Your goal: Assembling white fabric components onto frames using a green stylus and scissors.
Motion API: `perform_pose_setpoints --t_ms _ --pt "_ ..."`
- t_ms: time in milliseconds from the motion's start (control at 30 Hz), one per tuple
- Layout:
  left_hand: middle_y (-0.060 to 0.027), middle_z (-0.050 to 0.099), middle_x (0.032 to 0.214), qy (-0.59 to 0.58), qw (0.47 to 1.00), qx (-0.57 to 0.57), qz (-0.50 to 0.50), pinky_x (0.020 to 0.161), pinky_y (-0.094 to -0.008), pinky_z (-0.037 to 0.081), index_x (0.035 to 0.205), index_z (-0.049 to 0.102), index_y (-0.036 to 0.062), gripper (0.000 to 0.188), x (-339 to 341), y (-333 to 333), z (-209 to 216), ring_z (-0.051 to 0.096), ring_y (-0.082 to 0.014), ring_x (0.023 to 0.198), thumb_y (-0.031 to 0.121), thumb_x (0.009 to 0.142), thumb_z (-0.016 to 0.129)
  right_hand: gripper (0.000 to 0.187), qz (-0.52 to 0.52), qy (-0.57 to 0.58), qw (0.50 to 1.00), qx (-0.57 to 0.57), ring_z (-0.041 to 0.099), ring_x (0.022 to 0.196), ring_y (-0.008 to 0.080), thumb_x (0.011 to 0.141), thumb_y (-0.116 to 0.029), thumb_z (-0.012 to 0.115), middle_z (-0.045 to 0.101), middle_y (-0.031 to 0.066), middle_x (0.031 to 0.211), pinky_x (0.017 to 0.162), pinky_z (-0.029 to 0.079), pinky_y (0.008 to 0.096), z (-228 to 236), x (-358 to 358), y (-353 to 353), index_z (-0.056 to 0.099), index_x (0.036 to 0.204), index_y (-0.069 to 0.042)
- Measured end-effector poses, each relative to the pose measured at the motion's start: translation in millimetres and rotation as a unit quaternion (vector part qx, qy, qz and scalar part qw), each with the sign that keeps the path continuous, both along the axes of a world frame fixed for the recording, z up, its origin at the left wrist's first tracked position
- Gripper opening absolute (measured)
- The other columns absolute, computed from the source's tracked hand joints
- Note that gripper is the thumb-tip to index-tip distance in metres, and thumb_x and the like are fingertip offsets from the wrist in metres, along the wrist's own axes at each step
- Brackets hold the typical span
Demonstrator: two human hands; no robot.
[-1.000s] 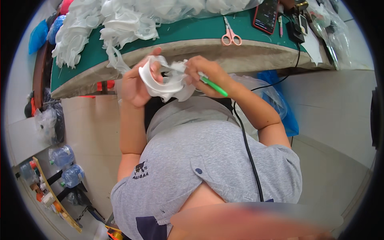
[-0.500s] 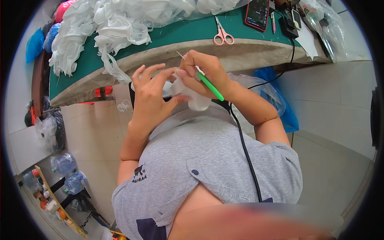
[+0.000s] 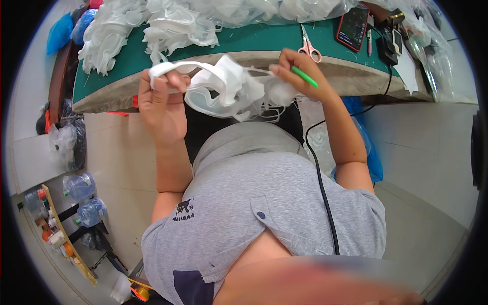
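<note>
A string of white, soft, rubbery moulded pieces [image 3: 225, 87] with curved loops and cup shapes is stretched between my hands, in front of the table's near edge. My left hand [image 3: 165, 99] is closed on the white looped band at its left end, fingers curled upward. On the other side, my right hand [image 3: 300, 73] is closed round a tool with a bright green handle [image 3: 305, 77]. Its fingertips also seem to touch the right end of the pieces, though blur hides the exact grip. The tool's tip is hidden behind the hand.
A heap of similar white pieces [image 3: 175, 28] covers the back left of the green table top [image 3: 254, 38]. Pink-handled scissors [image 3: 309, 47] lie just beyond my right hand. Further right are a phone [image 3: 352, 28] and a black adapter [image 3: 387, 51]; a black cable [image 3: 317, 168] runs down across my shirt.
My hands have moved apart, left hand leftward and right hand up and to the right. The white pieces, bunched between the fingers before, now hang spread between them. The green-handled tool stayed in my right hand.
</note>
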State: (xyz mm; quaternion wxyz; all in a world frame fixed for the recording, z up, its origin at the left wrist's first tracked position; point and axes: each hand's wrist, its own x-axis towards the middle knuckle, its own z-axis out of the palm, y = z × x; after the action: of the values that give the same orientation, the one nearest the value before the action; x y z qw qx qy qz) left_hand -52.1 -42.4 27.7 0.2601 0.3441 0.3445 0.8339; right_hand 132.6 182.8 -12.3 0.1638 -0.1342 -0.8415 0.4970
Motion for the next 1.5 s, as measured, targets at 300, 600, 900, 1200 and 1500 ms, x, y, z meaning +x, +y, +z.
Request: perform_pose_setpoints --t_ms 300,600,900,1200,1500 --pt "-0.0261 0.058 0.115 0.001 0.991 -0.005 -0.137 0.09 -0.0404 0.042 0.115 0.05 -0.0028 0.044 12.1 4.7 -6.2 0.058 -0.0297 0.097 0.033 0.09 0.052 0.023 0.123 0.206 0.958 -0.158 0.054 0.101 0.0143 0.094 -0.013 0.054 0.062 0.0179 0.114 0.085 0.043 0.0262 27.3 -30.5 -44.4 0.035 0.08 -0.009" --pt "-0.015 0.057 0.09 -0.067 0.967 -0.157 -0.19 0.076 -0.0339 0.048 0.094 0.057 -0.0013 0.056 8.2 3.6 -13.8 0.058 -0.0229 0.086 0.052 0.095 0.04 0.029 0.147 0.178 0.961 -0.154 0.045 0.078 0.0098 0.088 -0.008 0.063 0.055 0.0049 0.085 0.071 0.039 0.0226 34.1 -36.9 -52.1 0.035 0.08 -0.009" --pt "-0.0064 0.067 0.081 0.11 0.952 -0.284 -0.007 0.062 -0.0239 0.051 0.089 0.067 -0.0002 0.022 23.9 12.8 -11.4 0.062 -0.0094 0.069 0.021 0.088 0.064 0.027 0.116 0.159 0.98 -0.036 0.045 0.073 0.0101 0.086 -0.004 0.062 0.056 0.0047 0.08 0.068 0.04 0.0232 34.5 -35.7 -48.4 0.037 0.078 -0.007" --pt "-0.016 0.065 0.099 -0.211 0.969 -0.09 0.088 0.077 -0.0394 0.058 0.107 0.057 -0.0006 0.029 -3.3 12.2 -4.2 0.066 -0.0286 0.092 0.025 0.093 0.055 0.027 -0.036 0.152 0.958 -0.242 0.041 0.073 0.005 0.086 -0.008 0.065 0.05 -0.0011 0.078 0.065 0.032 0.0188 -15.7 -17.5 -31.4 0.039 0.081 -0.01" --pt "-0.0181 0.066 0.096 -0.136 0.97 -0.195 -0.046 0.064 -0.035 0.06 0.103 0.059 0.0004 0.031 4.0 14.6 -7.8 0.068 -0.0272 0.087 0.03 0.092 0.057 0.033 -0.005 0.26 0.95 0.171 0.056 0.094 0.0201 0.08 -0.012 0.071 0.064 0.0162 0.105 0.086 0.042 0.0318 26.9 -24.4 -46.3 0.039 0.085 -0.006"
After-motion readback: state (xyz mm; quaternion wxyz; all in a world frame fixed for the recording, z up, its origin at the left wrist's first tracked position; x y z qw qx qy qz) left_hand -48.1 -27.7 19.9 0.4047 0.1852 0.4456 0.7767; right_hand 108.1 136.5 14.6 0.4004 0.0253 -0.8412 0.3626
